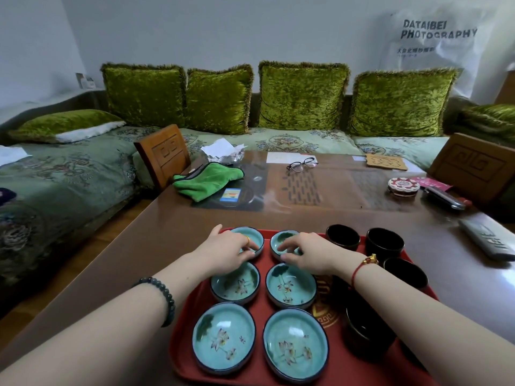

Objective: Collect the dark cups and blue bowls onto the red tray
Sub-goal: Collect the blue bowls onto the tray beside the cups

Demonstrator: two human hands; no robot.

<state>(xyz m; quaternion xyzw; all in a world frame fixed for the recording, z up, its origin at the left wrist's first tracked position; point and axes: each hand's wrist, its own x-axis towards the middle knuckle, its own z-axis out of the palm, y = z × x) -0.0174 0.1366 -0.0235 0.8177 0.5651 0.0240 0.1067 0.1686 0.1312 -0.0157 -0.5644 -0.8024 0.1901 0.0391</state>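
A red tray (184, 310) lies at the table's near edge. On it stand several blue bowls with painted flowers, in two columns. My left hand (225, 250) grips the rim of the far left bowl (255, 236). My right hand (309, 253) grips the rim of the far right bowl (280, 242). Both bowls rest on the tray. Several dark cups stand along the tray's right side: one at the back (342, 236), another beside it (384, 243), a third (405, 271) behind my right wrist, and one (365, 332) partly hidden under my right forearm.
Further back on the brown table (172, 235) lie a green cloth (207, 178), glasses (302, 164), a round tin (403, 186) and a remote (486, 239) at the right edge. Wooden chairs stand at both far corners, a green sofa behind.
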